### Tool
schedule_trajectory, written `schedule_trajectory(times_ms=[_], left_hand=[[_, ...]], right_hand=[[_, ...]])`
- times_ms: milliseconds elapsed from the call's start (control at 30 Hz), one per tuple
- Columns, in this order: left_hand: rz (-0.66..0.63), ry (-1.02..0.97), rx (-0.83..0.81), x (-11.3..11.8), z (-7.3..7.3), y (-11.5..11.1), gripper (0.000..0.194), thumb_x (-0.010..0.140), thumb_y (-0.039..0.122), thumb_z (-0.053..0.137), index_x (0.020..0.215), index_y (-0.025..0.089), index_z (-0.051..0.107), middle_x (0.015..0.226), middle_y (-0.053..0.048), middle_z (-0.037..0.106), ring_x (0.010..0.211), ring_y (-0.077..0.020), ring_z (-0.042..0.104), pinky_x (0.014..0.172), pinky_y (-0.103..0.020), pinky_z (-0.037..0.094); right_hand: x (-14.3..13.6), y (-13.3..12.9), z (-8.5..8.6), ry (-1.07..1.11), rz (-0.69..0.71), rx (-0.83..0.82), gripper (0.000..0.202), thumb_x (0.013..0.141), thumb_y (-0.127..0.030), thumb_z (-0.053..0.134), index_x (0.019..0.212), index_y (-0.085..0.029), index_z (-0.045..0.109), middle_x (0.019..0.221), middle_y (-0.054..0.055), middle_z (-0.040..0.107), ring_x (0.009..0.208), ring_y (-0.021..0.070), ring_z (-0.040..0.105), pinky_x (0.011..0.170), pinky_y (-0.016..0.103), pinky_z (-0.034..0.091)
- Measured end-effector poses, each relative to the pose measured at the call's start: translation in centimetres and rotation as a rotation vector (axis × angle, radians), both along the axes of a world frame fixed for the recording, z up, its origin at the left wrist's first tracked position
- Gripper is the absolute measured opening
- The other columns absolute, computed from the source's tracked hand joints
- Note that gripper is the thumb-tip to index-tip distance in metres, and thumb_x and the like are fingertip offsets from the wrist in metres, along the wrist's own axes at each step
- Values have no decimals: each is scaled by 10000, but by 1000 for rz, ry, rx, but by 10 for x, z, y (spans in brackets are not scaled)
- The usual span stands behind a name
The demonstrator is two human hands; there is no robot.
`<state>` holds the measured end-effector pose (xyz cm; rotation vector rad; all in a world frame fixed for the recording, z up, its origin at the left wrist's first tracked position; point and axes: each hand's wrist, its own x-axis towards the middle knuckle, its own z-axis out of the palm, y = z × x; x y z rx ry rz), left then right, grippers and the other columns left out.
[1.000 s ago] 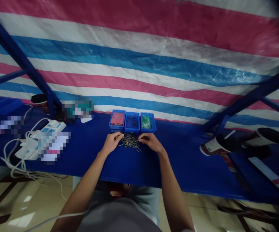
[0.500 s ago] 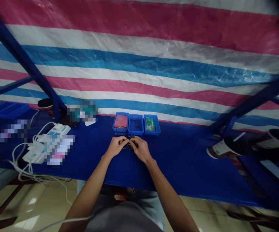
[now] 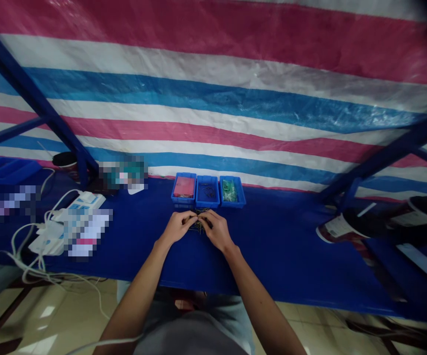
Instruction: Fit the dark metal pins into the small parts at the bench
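Observation:
My left hand (image 3: 177, 227) and my right hand (image 3: 216, 227) meet fingertip to fingertip over a small pile of thin metal pieces (image 3: 199, 226) on the blue table. Both hands are closed in a pinch; whatever lies between the fingertips is too small to name. Just beyond them stand three blue bins side by side. The left bin (image 3: 183, 201) has red pieces, the middle bin (image 3: 208, 202) a few thin dark pieces, and the right bin (image 3: 233, 202) green and clear pieces.
White power strips (image 3: 67, 224) with tangled cables lie on the left of the blue table (image 3: 283, 246). A dark-topped tub (image 3: 337, 228) stands at the right, near a blue frame bar (image 3: 379, 155). Another blue tray (image 3: 8, 170) sits far left.
The view has shifted slightly, so the items at the left appear a little further left. Both hands remain together over the pile, with hardly any visible change in the fingers.

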<state>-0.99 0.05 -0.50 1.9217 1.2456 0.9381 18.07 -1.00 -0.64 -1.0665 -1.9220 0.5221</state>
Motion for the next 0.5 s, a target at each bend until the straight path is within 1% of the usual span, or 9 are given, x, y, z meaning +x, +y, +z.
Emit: schedule_trajectory(times_ms=[100, 233, 500], left_hand=[[-23, 20, 4, 0, 3, -1, 356, 945, 416, 529, 893, 134, 740, 562, 36, 479, 537, -95, 362, 553, -216, 269], [-23, 27, 13, 0, 6, -1, 358, 949, 414, 529, 875, 135, 741, 549, 40, 467, 527, -93, 351, 547, -218, 262], [-19, 51, 32, 1, 7, -2, 341, 951, 392, 531, 864, 139, 742, 551, 44, 473, 528, -90, 358, 558, -217, 273]], right_hand=[[-1, 0, -1, -1, 7, 6, 197, 991, -276, 517, 1031, -237, 706, 943, 54, 685, 850, 175, 665, 773, 271, 513], [-1, 0, -1, -12, -4, 16, 195, 988, -267, 522, 1058, -245, 703, 963, 53, 692, 862, 177, 672, 784, 271, 517], [0, 0, 0, -55, -19, 12, 180, 984, -228, 518, 973, -231, 697, 930, 41, 685, 834, 161, 663, 765, 254, 499]])
